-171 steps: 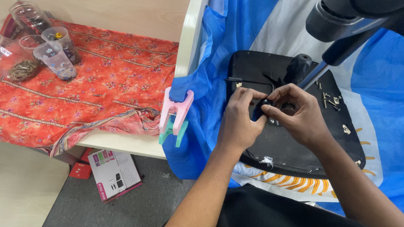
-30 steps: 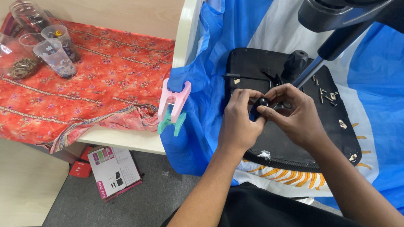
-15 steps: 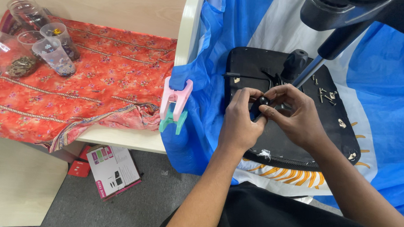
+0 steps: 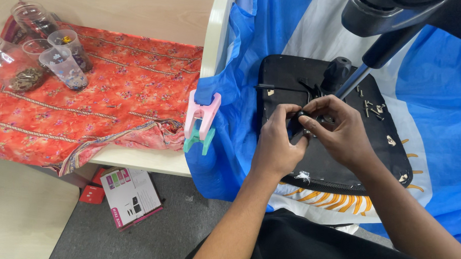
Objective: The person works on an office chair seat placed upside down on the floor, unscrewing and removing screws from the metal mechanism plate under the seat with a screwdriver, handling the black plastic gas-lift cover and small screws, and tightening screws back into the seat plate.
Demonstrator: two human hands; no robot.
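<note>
both hands, left (image 4: 274, 146) and right (image 4: 340, 133), pinch a small black part (image 4: 297, 123) on the stiff black seat base (image 4: 344, 161); it looks light, best held by its edges.

A makeshift workshop — jars of small parts (image 4: 27, 75), loose screws (image 4: 371, 109), clamped sheeting (image 4: 229, 83).

Matt black, seemingly plastic seat base (image 4: 344, 161); glossy blue sheet (image 4: 433, 86); patterned red cloth (image 4: 87, 109).

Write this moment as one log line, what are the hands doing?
left hand: pinching small black part | right hand: pinching same part | under: upturned black chair seat | nearby: loose screws
</note>
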